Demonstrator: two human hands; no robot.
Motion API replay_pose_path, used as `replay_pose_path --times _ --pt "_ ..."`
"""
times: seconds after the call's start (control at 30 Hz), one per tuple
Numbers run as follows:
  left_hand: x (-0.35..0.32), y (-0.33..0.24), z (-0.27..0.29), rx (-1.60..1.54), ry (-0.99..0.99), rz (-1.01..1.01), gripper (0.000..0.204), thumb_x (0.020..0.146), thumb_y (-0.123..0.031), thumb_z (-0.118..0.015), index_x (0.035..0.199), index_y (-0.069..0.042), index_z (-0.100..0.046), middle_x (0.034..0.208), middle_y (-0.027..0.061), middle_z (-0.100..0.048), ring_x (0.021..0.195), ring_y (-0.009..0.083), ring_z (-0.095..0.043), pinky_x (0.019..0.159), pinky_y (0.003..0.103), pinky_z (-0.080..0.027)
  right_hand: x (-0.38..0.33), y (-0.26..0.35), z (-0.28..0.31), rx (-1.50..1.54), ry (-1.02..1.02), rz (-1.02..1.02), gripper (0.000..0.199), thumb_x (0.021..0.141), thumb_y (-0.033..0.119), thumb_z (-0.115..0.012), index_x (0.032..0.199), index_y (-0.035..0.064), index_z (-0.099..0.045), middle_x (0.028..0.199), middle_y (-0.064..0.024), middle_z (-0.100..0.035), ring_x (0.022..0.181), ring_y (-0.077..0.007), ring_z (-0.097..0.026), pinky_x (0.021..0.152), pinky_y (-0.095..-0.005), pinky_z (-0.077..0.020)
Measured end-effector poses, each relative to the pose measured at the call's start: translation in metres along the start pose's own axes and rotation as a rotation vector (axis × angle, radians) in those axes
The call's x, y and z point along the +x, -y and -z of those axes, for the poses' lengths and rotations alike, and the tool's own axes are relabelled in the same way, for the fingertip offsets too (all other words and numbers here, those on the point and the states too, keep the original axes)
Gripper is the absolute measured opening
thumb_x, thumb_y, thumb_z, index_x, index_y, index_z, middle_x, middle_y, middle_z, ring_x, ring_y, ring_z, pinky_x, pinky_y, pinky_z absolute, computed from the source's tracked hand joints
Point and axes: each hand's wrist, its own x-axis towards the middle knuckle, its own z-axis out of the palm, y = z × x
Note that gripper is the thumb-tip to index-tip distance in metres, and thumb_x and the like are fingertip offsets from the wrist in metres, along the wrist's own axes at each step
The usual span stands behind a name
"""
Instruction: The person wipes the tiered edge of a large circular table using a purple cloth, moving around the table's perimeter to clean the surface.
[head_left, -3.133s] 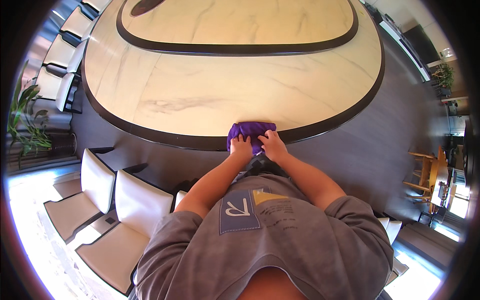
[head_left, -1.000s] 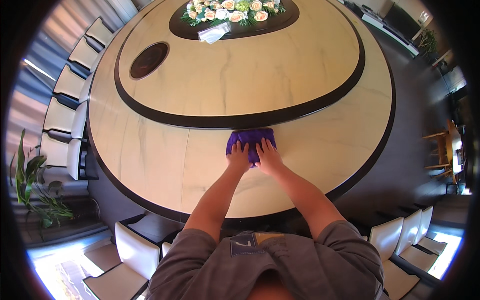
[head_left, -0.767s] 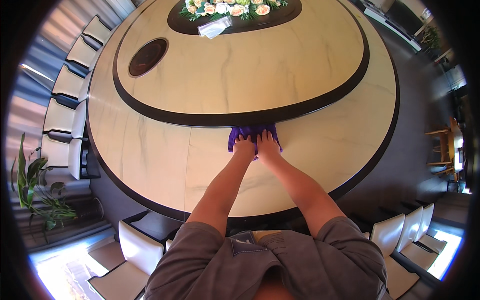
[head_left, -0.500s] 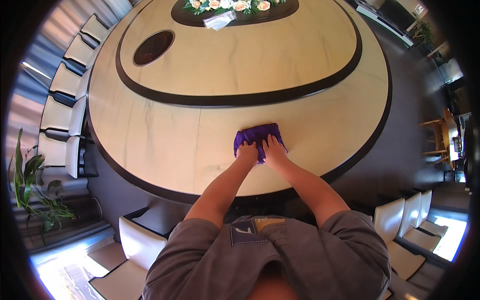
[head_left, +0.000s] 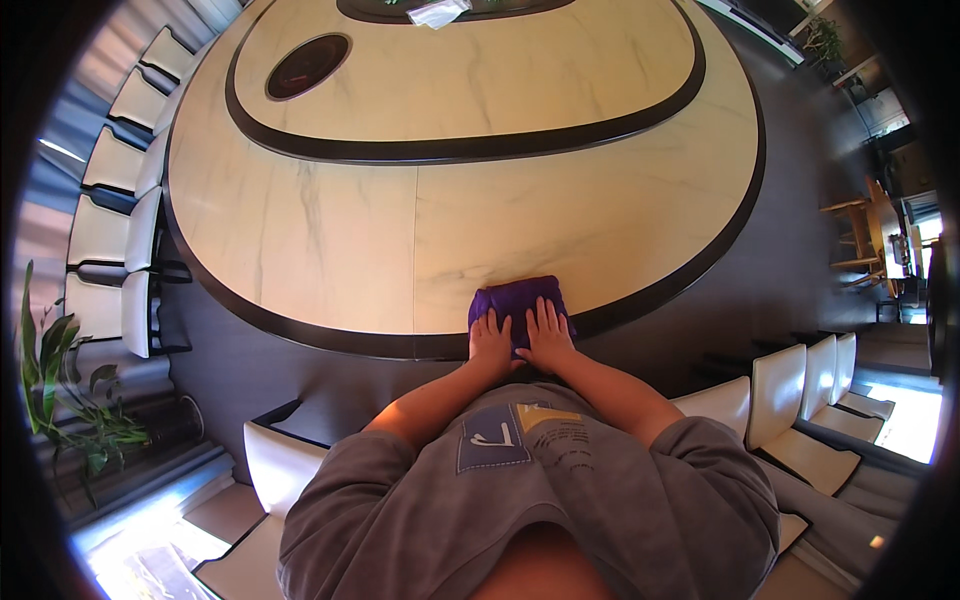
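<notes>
A folded purple cloth [head_left: 516,298] lies on the near rim of a large oval table [head_left: 330,230] with a pale marble-look top and dark bands. My left hand [head_left: 490,342] rests flat on the cloth's left part, fingers spread. Beside it my right hand [head_left: 546,334] presses flat on the right part. Both palms sit over the table's dark outer edge, side by side and nearly touching.
Cream chairs [head_left: 110,235] line the table's left side, and more chairs [head_left: 795,385] stand at my right and one [head_left: 275,470] just below me. A dark oval inset [head_left: 308,66] sits far left on the tabletop. A potted plant [head_left: 60,385] stands at the left.
Both hands have drawn the purple cloth back toward me, from near the inner dark band out to the table's near edge. My arms are now bent close to my body.
</notes>
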Motion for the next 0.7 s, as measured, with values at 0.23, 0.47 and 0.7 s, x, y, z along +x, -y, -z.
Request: replay_pose_path --times 0.23,0.47,0.7 --pt "0.065 0.042 0.021 -0.011 0.009 -0.019 0.118 0.064 -0.073 -0.063 0.152 -0.011 -0.014 0.156 0.0247 -0.002 0.144 0.0406 -0.003 0.114 0.052 -0.008 0.076 -0.007 0.037 0.032 -0.048 -0.04 0.1 0.078 0.055 -0.065 0.148 0.0012 -0.018 0.155 -0.0255 0.002 0.144 -0.0418 0.001 0.112 -0.0589 -0.0116" --pt "0.192 0.108 0.072 0.027 -0.028 0.034 0.106 0.072 -0.073 -0.051 0.153 -0.016 -0.012 0.157 0.0204 0.002 0.145 0.0378 0.001 0.115 0.051 -0.006 0.199 -0.02 0.104 0.08 -0.12 -0.101 0.1 0.077 0.054 -0.066 0.148 0.002 -0.019 0.155 -0.0251 0.001 0.143 -0.043 0.0 0.111 -0.0601 -0.0116" --pt "0.231 0.132 0.124 0.031 -0.01 0.083 0.105 0.075 -0.074 -0.049 0.153 -0.018 -0.008 0.158 0.0172 0.005 0.146 0.0341 0.003 0.116 0.046 -0.005 0.252 -0.016 0.151 0.03 0.037 -0.158 0.101 0.082 0.058 -0.059 0.151 0.005 -0.008 0.156 -0.0224 0.007 0.144 -0.0405 0.005 0.112 -0.0592 -0.0091"
